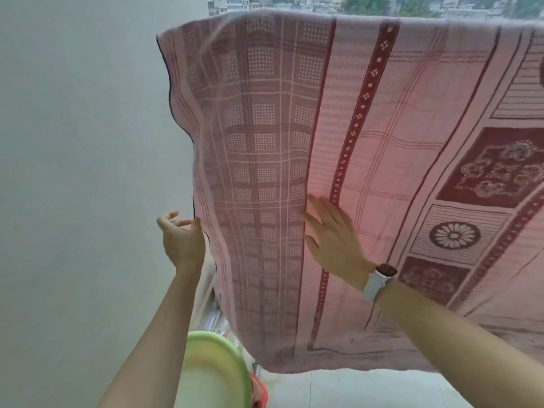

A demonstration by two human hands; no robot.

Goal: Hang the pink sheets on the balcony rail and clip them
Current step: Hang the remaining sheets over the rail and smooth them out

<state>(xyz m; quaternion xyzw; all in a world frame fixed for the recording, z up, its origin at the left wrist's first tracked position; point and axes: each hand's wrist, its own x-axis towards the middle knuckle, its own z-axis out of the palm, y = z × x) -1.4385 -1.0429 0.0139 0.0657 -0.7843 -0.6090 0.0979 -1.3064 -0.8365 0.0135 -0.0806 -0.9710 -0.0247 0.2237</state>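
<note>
Green round plastic basin [212,375] sitting at 6 o'clock under pink patterned woven sheet [368,119]; left hand [183,240] hovering released by its edge, right hand [332,234] pressing flat, grip released.

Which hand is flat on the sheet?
The right hand, the one with the white-strapped watch: its fingers lie straight against the hanging pink sheet. The left hand is at the sheet's left edge, fingers loosely curled.

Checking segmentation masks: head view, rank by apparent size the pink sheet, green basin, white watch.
1. pink sheet, fills most of the frame
2. green basin, partly hidden by the left arm and nearer the camera, so its look is inflated
3. white watch, clearly smallest
</note>
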